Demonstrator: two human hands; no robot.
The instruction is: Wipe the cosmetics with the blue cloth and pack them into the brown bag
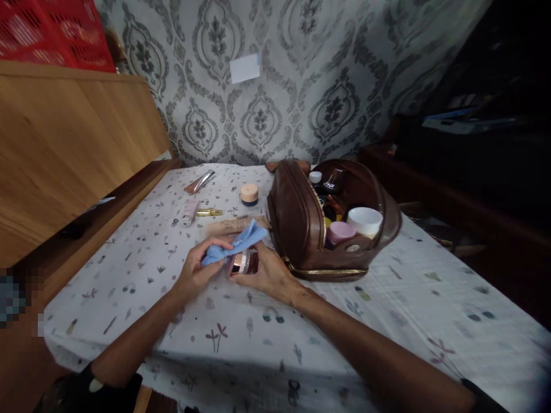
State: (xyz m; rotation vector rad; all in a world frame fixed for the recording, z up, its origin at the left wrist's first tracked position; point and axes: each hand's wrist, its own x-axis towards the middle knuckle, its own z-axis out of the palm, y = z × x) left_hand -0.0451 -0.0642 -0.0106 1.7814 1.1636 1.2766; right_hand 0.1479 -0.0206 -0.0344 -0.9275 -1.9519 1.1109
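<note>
Blue cloth is in use, bunched in left hand, fingers closed on it. Right hand grips small jar btwn thumb and fingers, above the table nr its middle; jar appears tipped sideways, cloth at its upper edge. Status: wiping of this jar judged under way, not complete.

Other items out, none in hand: beige-lidded jar, upright; silver-capped tube, pink tube, gold tube and beige tube, all lying flat, the last just behind the cloth. Whether these are wiped: cannot tell. Brown bag stands unzipped to the right w/ several containers inside, incl. white-lidded jar and pink lid; cond. of contents n/a from here.

Surface: white printed tablecloth, lightly creased. Room: grey damask wallpaper w/ white paper attached; wood panel and red crate at left; far right too dark to ID.
</note>
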